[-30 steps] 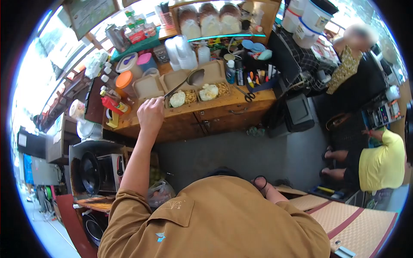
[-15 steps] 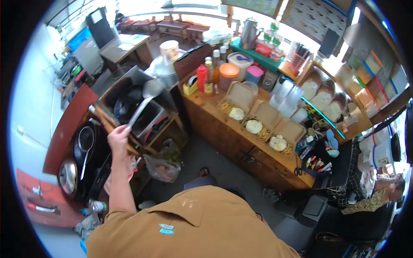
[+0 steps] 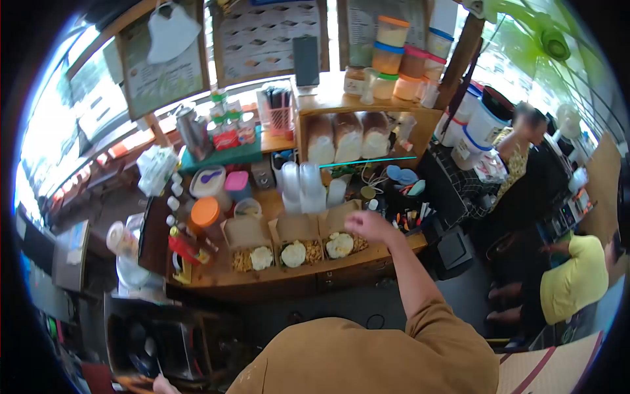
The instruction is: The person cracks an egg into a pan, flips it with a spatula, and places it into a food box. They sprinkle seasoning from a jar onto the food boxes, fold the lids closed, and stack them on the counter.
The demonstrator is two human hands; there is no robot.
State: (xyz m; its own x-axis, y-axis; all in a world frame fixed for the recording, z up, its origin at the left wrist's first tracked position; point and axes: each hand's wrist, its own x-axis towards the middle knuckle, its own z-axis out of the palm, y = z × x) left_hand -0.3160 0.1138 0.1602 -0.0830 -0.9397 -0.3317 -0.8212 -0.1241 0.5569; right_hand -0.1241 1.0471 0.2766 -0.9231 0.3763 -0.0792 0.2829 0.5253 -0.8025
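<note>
At the lower left, my left hand (image 3: 165,385) is closed around the handle of a metal wok spatula (image 3: 151,348), whose head rests in the dark wok (image 3: 134,345). My right hand (image 3: 371,226) reaches over the counter with curled fingers, by the raised lid of the rightmost takeaway box (image 3: 341,217). Whatever those fingers hold, if anything, cannot be made out. That box has a fried egg (image 3: 340,245) on chopped brown food. The middle box (image 3: 293,227) and left box (image 3: 246,233) also stand open, each with a fried egg (image 3: 293,254) and similar food.
Behind the boxes stand stacked plastic cups (image 3: 302,187), an orange-lidded tub (image 3: 205,212) and a red sauce bottle (image 3: 186,249). Markers and tools fill a holder (image 3: 412,217) at the right. A person in a yellow shirt (image 3: 574,279) and another person (image 3: 518,151) are at the right.
My view has turned right. The spatula, raised above the stove before, is now down in the wok. My right hand has come into view over the rightmost box.
</note>
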